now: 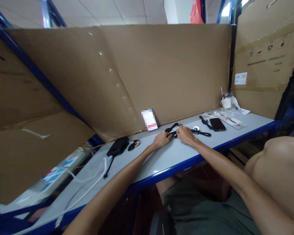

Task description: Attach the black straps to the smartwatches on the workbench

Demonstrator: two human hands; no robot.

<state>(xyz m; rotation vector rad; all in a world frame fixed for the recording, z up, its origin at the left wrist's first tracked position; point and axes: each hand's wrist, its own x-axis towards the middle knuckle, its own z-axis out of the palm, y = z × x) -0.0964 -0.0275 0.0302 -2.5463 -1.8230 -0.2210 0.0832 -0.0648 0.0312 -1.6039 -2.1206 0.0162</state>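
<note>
Left hand (pixel 163 140) and right hand (pixel 185 134), both mine, are narrow, fingers curled on a slim black tool (pixel 173 133), with a short length of it visible between them. My fingers cover much of it, so I cannot establish its full shape or how firmly each hand grips.

Location: on the surface (pixel 159 161), nearer the far edge than the near one. Just beyond it, toward the far edge, lies a curved black piece (pixel 171 127); whether the two touch, I cannot determine. Past my right hand a black handle (pixel 205 134) shows, with a bright metal plate (pixel 196 128) beside it; I cannot confirm whether either is joined to what I hold.

Handling, in my judgement: stiff and hard, with modest weight for its size, and unlikely to bend or crack under finger pressure. Its finish looks smooth, so damp fingers could slip. I would take hold at the two ends, one hand to each, leaving the middle free. The plate may carry an edge, too small to verify; I would keep fingertips off it.

Adjacent items: a second black tool (pixel 205 122) near the far edge, and a dark phone (pixel 217 124) flat just beside it, toward the surface's right end.
</note>
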